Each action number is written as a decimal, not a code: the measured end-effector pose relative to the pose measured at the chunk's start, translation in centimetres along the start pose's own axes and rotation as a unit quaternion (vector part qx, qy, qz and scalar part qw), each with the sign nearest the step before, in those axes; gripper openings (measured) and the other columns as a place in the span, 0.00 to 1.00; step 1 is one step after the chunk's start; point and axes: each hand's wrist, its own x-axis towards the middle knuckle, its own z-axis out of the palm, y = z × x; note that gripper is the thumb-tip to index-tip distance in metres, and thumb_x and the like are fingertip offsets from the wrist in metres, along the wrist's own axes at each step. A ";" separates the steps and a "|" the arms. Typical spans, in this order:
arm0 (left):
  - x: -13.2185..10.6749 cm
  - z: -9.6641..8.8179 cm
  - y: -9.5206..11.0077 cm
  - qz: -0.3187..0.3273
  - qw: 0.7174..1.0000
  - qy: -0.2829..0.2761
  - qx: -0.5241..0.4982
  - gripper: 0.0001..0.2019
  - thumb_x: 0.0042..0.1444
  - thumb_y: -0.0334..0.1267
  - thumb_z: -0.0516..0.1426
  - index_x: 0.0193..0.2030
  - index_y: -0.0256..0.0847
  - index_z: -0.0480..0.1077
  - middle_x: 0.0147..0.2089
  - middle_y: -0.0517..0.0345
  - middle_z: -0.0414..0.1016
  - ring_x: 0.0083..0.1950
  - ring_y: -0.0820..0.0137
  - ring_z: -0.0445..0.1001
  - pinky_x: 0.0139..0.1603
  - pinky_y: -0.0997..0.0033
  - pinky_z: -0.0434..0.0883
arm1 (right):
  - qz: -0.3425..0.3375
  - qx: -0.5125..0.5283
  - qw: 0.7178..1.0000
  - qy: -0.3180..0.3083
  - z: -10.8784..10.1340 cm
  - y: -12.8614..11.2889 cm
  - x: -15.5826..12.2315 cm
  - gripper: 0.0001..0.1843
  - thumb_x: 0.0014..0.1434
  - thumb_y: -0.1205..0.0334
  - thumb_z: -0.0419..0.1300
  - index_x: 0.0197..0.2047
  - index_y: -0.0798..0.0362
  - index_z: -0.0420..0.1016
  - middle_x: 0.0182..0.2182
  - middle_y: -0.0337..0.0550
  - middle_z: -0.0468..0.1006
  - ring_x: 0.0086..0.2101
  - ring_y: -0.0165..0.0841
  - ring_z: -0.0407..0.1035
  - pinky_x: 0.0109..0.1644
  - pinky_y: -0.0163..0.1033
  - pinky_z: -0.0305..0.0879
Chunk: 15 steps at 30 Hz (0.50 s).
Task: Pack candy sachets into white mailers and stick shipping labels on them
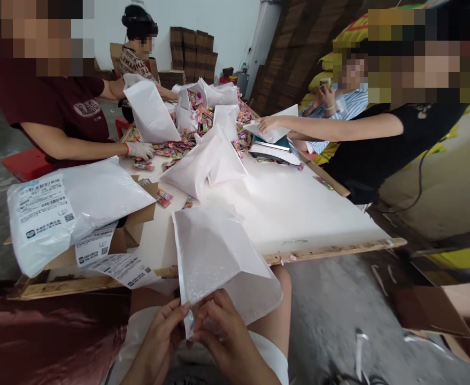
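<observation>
A white plastic mailing bag (214, 251) lies across my lap and the near edge of the table. My left hand (164, 331) pinches its near left corner between thumb and fingers. Close beside it, my right hand (218, 326) is closed on the same edge of the bag. To the left, a filled white mailing bag with a printed label (42, 208) rests over a cardboard box (136, 227). A strip of printed shipping labels (126, 269) hangs over the table edge near my left hand.
Upright white bags (206, 166) stand mid-table, with a heap of small colourful candy packets (202, 117) behind. A co-worker's gloved hand (140, 151) is at left; another's hand (272, 124) holds a bag over a scale (275, 147). Cardboard (431, 310) lies at lower right.
</observation>
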 end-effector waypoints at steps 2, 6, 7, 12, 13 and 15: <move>0.0 0.1 0.1 -0.008 1.000 -0.014 0.003 0.15 0.41 0.46 0.69 0.34 0.42 0.79 0.24 0.61 0.72 0.26 0.72 0.66 0.25 0.73 0.63 | 0.002 0.009 1.000 0.001 -0.1 0.1 -0.1 0.07 0.55 0.70 0.63 0.37 0.50 0.73 0.39 0.41 0.73 0.44 0.35 0.66 0.49 0.38 0.61; 0.2 0.1 0.1 -0.015 0.999 -0.032 -0.004 0.13 0.44 0.44 0.68 0.36 0.40 0.79 0.25 0.61 0.72 0.27 0.72 0.67 0.26 0.73 0.64 | -0.008 0.028 1.000 -0.006 0.8 0.2 0.3 0.01 0.59 0.62 0.62 0.35 0.49 0.75 0.39 0.43 0.72 0.44 0.35 0.67 0.49 0.39 0.64; 0.3 0.0 0.2 -0.015 0.999 -0.031 -0.004 0.13 0.44 0.44 0.68 0.35 0.40 0.79 0.24 0.61 0.72 0.27 0.72 0.66 0.26 0.73 0.64 | -0.018 0.037 0.999 -0.003 0.9 0.2 0.4 0.06 0.60 0.59 0.62 0.32 0.49 0.75 0.39 0.43 0.73 0.45 0.36 0.68 0.49 0.40 0.64; 0.2 -0.7 0.8 -0.010 1.000 -0.005 0.008 0.16 0.43 0.45 0.68 0.35 0.37 0.78 0.25 0.58 0.74 0.24 0.74 0.65 0.23 0.75 0.62 | 0.012 0.172 0.978 0.120 -6.1 0.0 -2.6 0.18 0.58 0.43 0.60 0.28 0.48 0.68 0.22 0.39 0.70 0.27 0.35 0.69 0.36 0.45 0.69; 0.1 -0.9 0.9 -0.004 1.000 -0.005 0.019 0.15 0.44 0.46 0.68 0.34 0.37 0.78 0.23 0.59 0.72 0.23 0.75 0.64 0.22 0.76 0.61 | 0.029 0.145 0.969 0.196 -9.3 0.3 -3.9 0.19 0.56 0.44 0.62 0.25 0.48 0.65 0.18 0.37 0.66 0.24 0.34 0.67 0.31 0.43 0.67; 0.2 -1.4 1.1 0.003 0.999 -0.011 0.050 0.15 0.44 0.46 0.67 0.31 0.35 0.76 0.19 0.61 0.68 0.21 0.76 0.62 0.22 0.76 0.60 | 0.053 0.047 0.937 0.343 -16.5 1.5 -7.1 0.20 0.50 0.42 0.65 0.22 0.45 0.64 0.16 0.38 0.60 0.20 0.33 0.62 0.28 0.44 0.64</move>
